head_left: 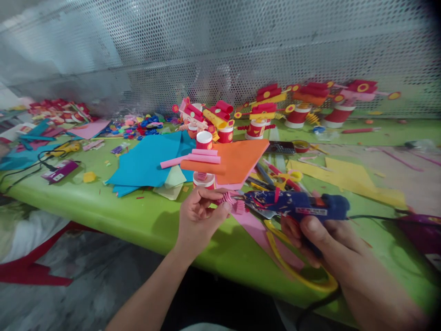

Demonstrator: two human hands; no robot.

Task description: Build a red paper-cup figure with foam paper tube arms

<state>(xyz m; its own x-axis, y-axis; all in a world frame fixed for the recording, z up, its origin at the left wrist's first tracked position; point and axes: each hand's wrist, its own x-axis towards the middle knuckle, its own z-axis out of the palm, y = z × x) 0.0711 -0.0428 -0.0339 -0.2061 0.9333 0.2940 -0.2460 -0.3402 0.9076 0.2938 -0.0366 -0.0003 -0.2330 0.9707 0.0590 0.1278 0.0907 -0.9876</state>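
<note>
Between the thumb and fingers of my left hand [201,214] is a pleated pink paper strip [227,198], folded like an accordion. My right hand [324,239] is wrapped round the handle of a blue glue gun [292,202], its nozzle pointing left and close to the pink strip; I cannot tell whether they touch. Just behind my left hand stands a red and white paper cup [204,180], with an orange paper roll [203,166] and pink paper rolls [203,158] above it. Yellow-handled scissors [285,248] lie beneath the glue gun.
Blue sheets [148,158], an orange sheet [241,156] and yellow paper [347,179] lie on the green table [144,216]. Several decorated cups [298,116] stand along the perforated metal screen [220,50]. A purple power strip [60,172] sits at left; a cord [375,217] trails right.
</note>
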